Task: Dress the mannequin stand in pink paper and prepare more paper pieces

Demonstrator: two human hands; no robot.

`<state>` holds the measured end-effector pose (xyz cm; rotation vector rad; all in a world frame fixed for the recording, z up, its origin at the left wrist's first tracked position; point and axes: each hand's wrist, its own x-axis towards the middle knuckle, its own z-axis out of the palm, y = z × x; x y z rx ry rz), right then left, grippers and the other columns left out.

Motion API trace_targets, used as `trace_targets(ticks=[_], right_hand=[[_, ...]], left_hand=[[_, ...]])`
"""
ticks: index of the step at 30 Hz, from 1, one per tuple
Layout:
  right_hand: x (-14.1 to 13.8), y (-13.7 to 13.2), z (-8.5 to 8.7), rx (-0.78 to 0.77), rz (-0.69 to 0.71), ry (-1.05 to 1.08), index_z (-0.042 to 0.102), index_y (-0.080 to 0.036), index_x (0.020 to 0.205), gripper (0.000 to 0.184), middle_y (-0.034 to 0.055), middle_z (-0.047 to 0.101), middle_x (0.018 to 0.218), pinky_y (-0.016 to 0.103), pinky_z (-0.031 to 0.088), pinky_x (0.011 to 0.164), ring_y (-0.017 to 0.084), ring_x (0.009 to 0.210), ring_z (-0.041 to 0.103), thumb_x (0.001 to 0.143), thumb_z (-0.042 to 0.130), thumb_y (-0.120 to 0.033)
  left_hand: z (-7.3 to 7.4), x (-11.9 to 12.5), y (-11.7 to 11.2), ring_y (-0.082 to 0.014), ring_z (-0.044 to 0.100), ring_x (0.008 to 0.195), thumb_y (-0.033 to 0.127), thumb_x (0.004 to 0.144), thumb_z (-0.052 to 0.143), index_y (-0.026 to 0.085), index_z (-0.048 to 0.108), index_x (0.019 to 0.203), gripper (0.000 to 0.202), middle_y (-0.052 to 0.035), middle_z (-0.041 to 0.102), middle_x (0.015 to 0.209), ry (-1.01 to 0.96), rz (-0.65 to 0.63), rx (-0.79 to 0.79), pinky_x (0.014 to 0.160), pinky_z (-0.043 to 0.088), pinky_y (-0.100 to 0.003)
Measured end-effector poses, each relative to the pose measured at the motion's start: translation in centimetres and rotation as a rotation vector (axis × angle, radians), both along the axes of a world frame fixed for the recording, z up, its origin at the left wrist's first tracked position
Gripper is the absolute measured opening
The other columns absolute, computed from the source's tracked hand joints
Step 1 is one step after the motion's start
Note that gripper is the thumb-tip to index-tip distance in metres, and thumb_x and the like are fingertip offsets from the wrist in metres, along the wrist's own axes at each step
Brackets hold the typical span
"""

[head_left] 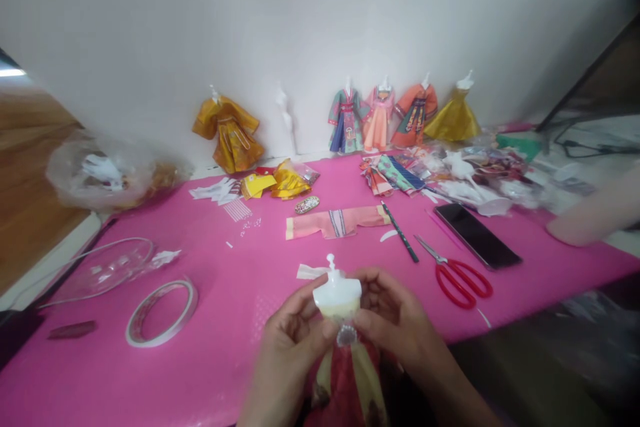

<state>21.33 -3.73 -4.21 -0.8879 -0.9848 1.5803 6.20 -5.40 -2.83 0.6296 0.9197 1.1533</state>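
Note:
A small white doll mannequin (336, 292) stands upright between my hands near the table's front edge. It wears a red and cream skirt (345, 380) with a pale band at the chest and a silvery ornament (347, 335) at the waist. My left hand (300, 330) grips its left side, thumb pressed to the cloth by the ornament. On the other side my right hand (393, 320) holds it likewise, thumb at the waist and fingers behind. Just beyond lies a pink doll jacket (320, 223), and a strip of white tape (311, 271) is behind the mannequin's neck.
Red-handled scissors (463, 280), a phone (477, 237) and a dark pencil (400, 231) lie to the right. At left is a tape roll (134, 330). Dressed mannequins (345, 120) line the wall, with fabric scraps (395, 173) in front. A plastic bag (70, 173) sits at the far left.

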Motion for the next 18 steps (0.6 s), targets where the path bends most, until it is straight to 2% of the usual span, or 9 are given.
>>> trace_targets(ticks=[5,10,15,18], right_hand=[[-0.1,-0.2,0.0,0.005,-0.033,-0.038,0.066,-0.021,0.1,0.041,-0.0022,0.06,0.076,0.024,0.043,0.065,0.012,0.071,0.055,0.07,0.085,-0.04],[-0.2,0.0,0.0,0.005,-0.036,-0.013,0.067,-0.021,0.1,0.04,-0.0014,0.063,0.079,0.023,0.044,0.066,0.012,0.073,0.057,0.07,0.085,-0.04],[-0.2,-0.1,-0.3,0.011,-0.055,-0.022,0.066,-0.022,0.1,0.039,-0.0029,0.06,0.077,0.022,0.043,0.065,0.011,0.071,0.055,0.071,0.085,-0.038],[-0.1,0.0,-0.9,0.016,-0.04,0.016,0.067,-0.023,0.101,0.041,-0.0023,0.061,0.078,0.022,0.043,0.065,0.011,0.071,0.055,0.069,0.086,-0.039]], left_hand=[[-1.2,-0.6,0.4,-0.0255,0.073,0.095,0.021,0.072,0.082,0.025,0.068,0.119,0.049,-0.0113,0.071,0.122,-0.038,-0.09,0.013,0.081,0.058,-0.034],[-1.0,-0.8,0.4,-0.0233,0.073,0.096,0.018,0.075,0.08,0.029,0.065,0.124,0.052,-0.009,0.071,0.122,-0.04,-0.092,-0.005,0.079,0.058,-0.031],[-0.4,-0.6,0.6,-0.024,0.073,0.094,0.019,0.071,0.083,0.025,0.072,0.112,0.043,-0.0077,0.076,0.108,0.017,-0.08,0.047,0.088,0.055,-0.035],[-0.2,-0.5,0.7,-0.0229,0.073,0.093,0.018,0.071,0.083,0.026,0.073,0.108,0.039,-0.006,0.077,0.107,0.007,-0.073,0.066,0.092,0.054,-0.036]])
